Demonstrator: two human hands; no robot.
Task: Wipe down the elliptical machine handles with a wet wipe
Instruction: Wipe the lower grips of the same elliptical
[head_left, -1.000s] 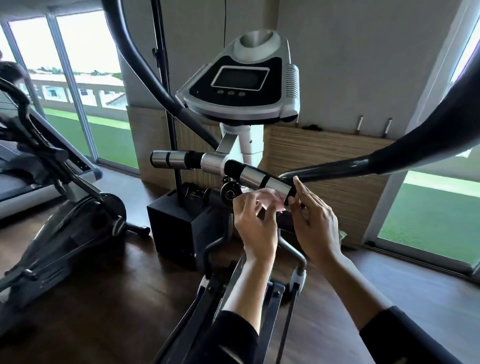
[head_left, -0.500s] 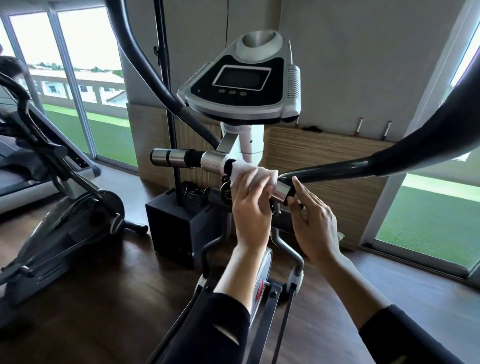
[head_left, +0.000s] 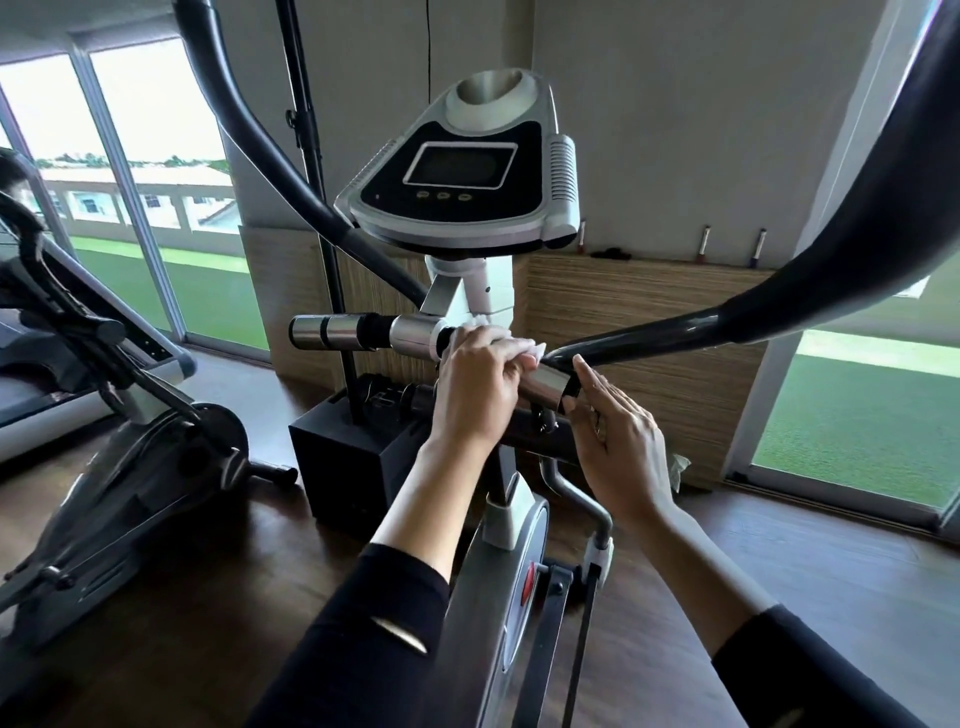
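Under the left hand (head_left: 475, 387) sits the wet wipe (head_left: 514, 345), white and bunched, wrapped over the top of the fixed handlebar (head_left: 546, 387). Only its edge pokes out past the knuckles on the far side. Left hand fingers curl over wipe and bar together, gripping both, on the bar's right half next to the centre post. Right of that hand a short chrome stretch of bar is bare, ending in a black end cap (head_left: 570, 388). Right hand (head_left: 621, 441) is just right of the cap, flat, fingers (head_left: 588, 378) straight and together, holding nothing. They lie along the cap; actual contact can't be told. Index tip reaches up near the dark right swing handle (head_left: 779, 304), which passes just beyond both hands. Left of the left hand the left grip (head_left: 332, 332) sticks out, chrome bands, no hand on it. Above both hands: console (head_left: 462, 195) with grey screen. Far left of the hands: second machine (head_left: 119, 415) on the dark wood floor (head_left: 779, 571). Black box (head_left: 353, 452) is below-left of the left hand.
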